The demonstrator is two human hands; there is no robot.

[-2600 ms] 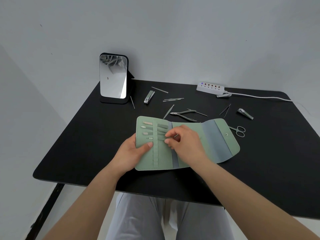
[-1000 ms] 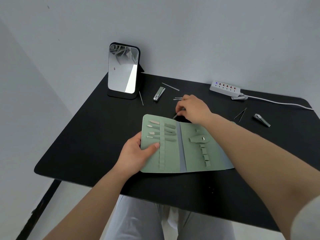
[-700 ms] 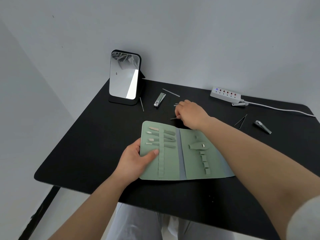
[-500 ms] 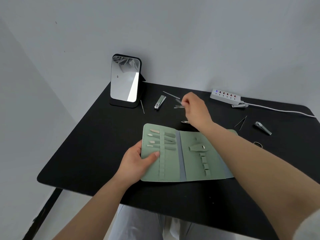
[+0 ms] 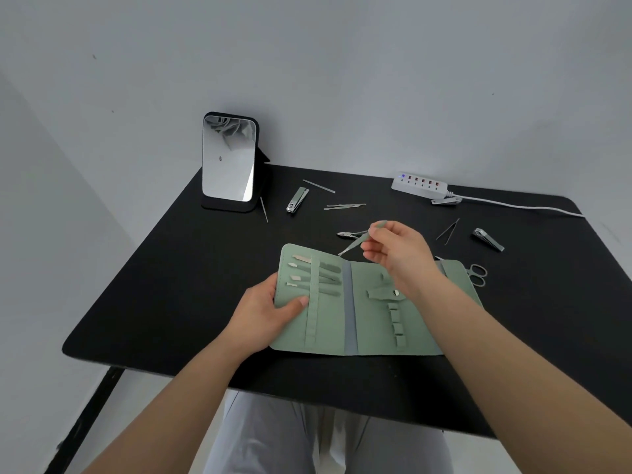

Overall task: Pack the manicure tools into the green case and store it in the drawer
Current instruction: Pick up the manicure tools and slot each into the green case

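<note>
Green and laid open flat, the case (image 5: 362, 313) sits near the front edge of the black desk (image 5: 171, 285), and we see four tools (image 5: 309, 275) already slipped under the loops of its left panel. Our left hand (image 5: 265, 311) grips the case's left edge, thumb pressed on top of the panel, fingers tucked out of sight beneath. Our right hand (image 5: 398, 251) hovers over the case's far edge, its fingers pinched closed on a thin green-handled tool (image 5: 359, 241) that slants down with its metal tip just above the case's top rim. Just behind that lie the nippers (image 5: 349, 234), partly hidden by the held tool. Right of the case, scissors (image 5: 477, 273) poke out from behind its flap; farther right rest tweezers (image 5: 448, 230) and a nail clipper (image 5: 488, 239). Toward the back we find a second clipper (image 5: 297, 199), two thin sticks (image 5: 343, 206) side by side, a file (image 5: 318, 186), and a slim pin (image 5: 263, 209) beside the standing mirror (image 5: 228, 159). A white power strip (image 5: 419, 182) lies at the far right, a small clipper (image 5: 446, 200) touching it.
</note>
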